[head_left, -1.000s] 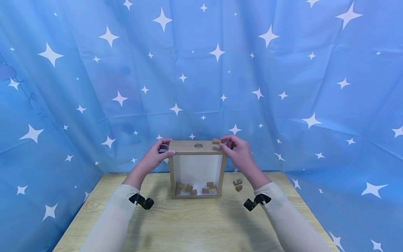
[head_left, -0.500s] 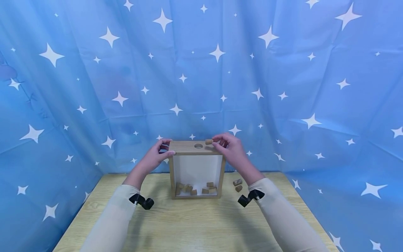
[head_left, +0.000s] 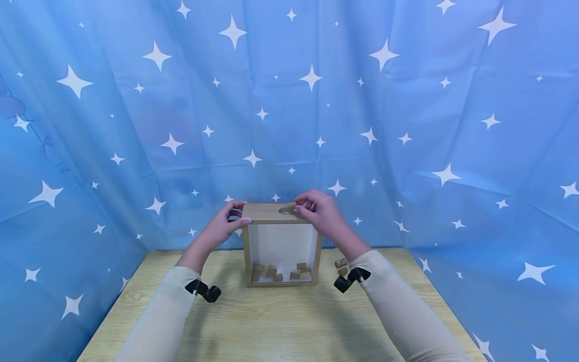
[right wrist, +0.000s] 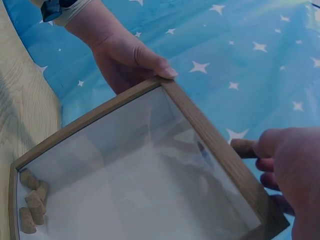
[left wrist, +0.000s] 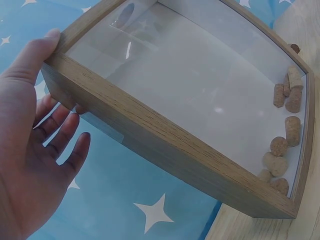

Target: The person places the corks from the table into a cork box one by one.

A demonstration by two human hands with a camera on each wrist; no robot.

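Note:
A shallow wooden box [head_left: 267, 213] with a clear front and white back stands upright on the table, a round hole [head_left: 284, 211] in its top. My left hand [head_left: 220, 223] grips the box's top left corner, thumb on the front edge and fingers behind. Between thumb and fingertips, my right hand [head_left: 323, 212] pinches a wine cork [right wrist: 243, 148] right at the hole's edge, tilted in the head view. Several corks [left wrist: 293, 131] lie along the bottom inside the box, seen through the front.
Two loose corks, one printed [head_left: 341, 262] and one plain [head_left: 343, 271], lie on the wooden table [head_left: 280, 322] right of the box, near my right wrist. A blue curtain [head_left: 289, 125] with white stars hangs behind the table and on both sides.
My right hand has moved left along the box's top with the cork, from the right end to the hole, and the cork has tilted. My left hand has stayed at its corner.

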